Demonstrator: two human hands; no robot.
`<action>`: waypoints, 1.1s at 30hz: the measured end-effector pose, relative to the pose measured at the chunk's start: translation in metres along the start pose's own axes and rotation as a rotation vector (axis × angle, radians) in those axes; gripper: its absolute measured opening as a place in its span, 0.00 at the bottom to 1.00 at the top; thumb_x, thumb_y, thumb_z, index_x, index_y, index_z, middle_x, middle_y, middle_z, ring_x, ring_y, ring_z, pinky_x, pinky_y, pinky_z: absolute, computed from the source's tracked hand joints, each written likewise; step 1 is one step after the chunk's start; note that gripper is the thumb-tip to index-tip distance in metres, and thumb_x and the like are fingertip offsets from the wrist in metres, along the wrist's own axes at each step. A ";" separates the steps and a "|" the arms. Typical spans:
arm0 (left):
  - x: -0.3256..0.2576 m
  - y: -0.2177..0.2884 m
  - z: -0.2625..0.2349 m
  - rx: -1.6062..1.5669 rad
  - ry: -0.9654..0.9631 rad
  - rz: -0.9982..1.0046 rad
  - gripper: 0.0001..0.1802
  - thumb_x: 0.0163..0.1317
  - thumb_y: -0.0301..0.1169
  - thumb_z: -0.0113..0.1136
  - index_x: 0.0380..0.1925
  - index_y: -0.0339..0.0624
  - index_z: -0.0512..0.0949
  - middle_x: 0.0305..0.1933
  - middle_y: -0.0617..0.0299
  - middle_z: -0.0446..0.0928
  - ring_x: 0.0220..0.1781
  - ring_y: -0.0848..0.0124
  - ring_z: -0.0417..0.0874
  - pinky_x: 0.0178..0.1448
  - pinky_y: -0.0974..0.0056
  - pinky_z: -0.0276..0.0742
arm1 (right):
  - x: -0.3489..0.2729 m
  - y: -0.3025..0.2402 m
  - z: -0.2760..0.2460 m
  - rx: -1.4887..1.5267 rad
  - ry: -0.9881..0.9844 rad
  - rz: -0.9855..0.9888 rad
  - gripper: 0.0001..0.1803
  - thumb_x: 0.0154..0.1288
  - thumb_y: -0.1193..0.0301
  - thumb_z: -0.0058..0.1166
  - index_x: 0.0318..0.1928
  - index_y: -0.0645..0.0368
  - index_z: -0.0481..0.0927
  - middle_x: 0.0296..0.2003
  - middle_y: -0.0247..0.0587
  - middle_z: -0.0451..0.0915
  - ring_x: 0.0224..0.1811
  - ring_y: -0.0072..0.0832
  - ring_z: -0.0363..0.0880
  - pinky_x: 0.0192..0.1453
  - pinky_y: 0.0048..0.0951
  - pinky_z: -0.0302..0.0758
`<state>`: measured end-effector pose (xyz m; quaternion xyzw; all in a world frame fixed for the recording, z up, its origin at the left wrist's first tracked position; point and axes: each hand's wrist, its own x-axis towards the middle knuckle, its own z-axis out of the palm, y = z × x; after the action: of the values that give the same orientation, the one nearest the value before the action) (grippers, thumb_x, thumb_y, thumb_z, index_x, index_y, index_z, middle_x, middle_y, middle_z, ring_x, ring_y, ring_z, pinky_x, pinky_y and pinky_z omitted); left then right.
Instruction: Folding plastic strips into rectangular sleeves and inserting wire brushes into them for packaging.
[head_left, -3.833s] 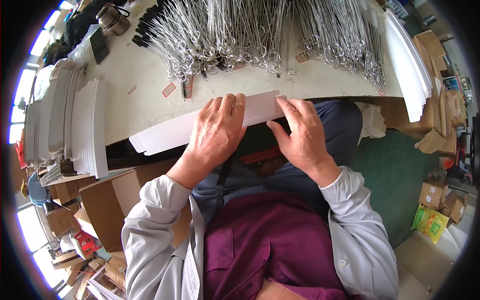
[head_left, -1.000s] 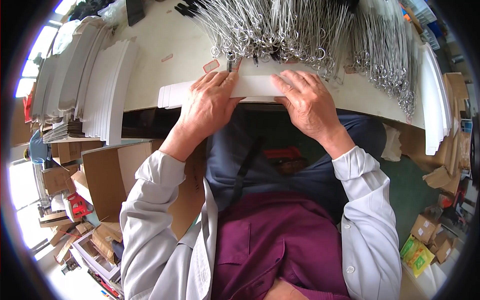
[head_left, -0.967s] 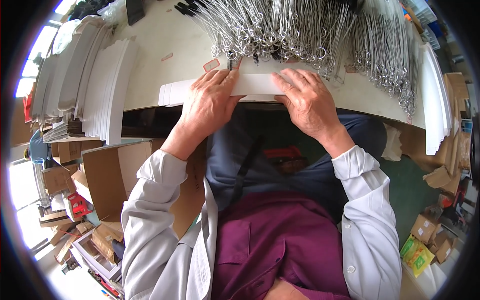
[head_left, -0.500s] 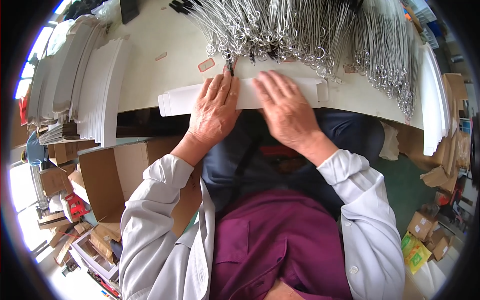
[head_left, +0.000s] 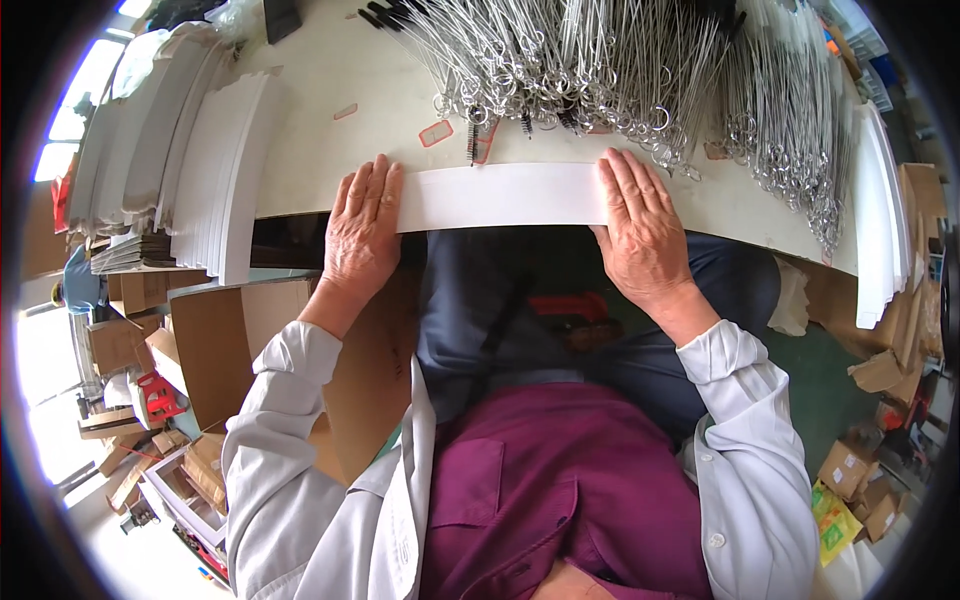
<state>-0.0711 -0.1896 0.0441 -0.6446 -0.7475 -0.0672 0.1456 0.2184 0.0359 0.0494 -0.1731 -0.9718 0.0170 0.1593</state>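
Observation:
A long, narrow white carton, pressed flat, lies along the table's near edge. My left hand rests flat on its left end, fingers stretched forward. On the right end lies my right hand, its fingers also straight and the thumb slightly apart. Both ends of the carton are hidden under the hands. Just beyond it is a heap of wire-handled brushes with ring ends toward me. One dark bristle tip pokes out near the carton's far edge.
Stacks of white flat cartons stand at left and right. More ring-ended wire brushes lie at the right. A red-bordered label is on the table. An open cardboard box sits below the table's left side.
My hands have moved apart, from the carton's middle out to its two ends. More of the carton's white face now shows between them.

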 end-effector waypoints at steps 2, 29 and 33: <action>0.005 0.012 -0.001 0.017 -0.010 -0.055 0.38 0.55 0.19 0.60 0.70 0.28 0.68 0.73 0.39 0.70 0.74 0.46 0.72 0.80 0.44 0.62 | -0.002 0.001 -0.001 0.009 0.020 0.003 0.39 0.68 0.65 0.60 0.74 0.70 0.65 0.74 0.55 0.66 0.79 0.47 0.62 0.84 0.46 0.56; 0.051 0.132 -0.054 -0.748 -0.399 -0.130 0.30 0.54 0.37 0.74 0.54 0.35 0.75 0.43 0.42 0.84 0.47 0.45 0.87 0.52 0.49 0.83 | -0.037 -0.027 -0.040 0.392 0.363 -0.046 0.29 0.57 0.68 0.73 0.59 0.65 0.81 0.61 0.50 0.78 0.66 0.47 0.75 0.72 0.50 0.71; 0.043 0.139 -0.050 -0.719 -0.379 -0.196 0.31 0.53 0.36 0.77 0.54 0.35 0.76 0.41 0.43 0.84 0.45 0.46 0.88 0.49 0.52 0.84 | -0.061 -0.036 -0.029 0.541 0.457 0.178 0.23 0.61 0.72 0.72 0.56 0.66 0.83 0.49 0.49 0.83 0.51 0.45 0.83 0.55 0.40 0.82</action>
<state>0.0668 -0.1410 0.0931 -0.5810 -0.7478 -0.2176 -0.2363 0.2698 -0.0192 0.0621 -0.2079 -0.8527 0.2480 0.4100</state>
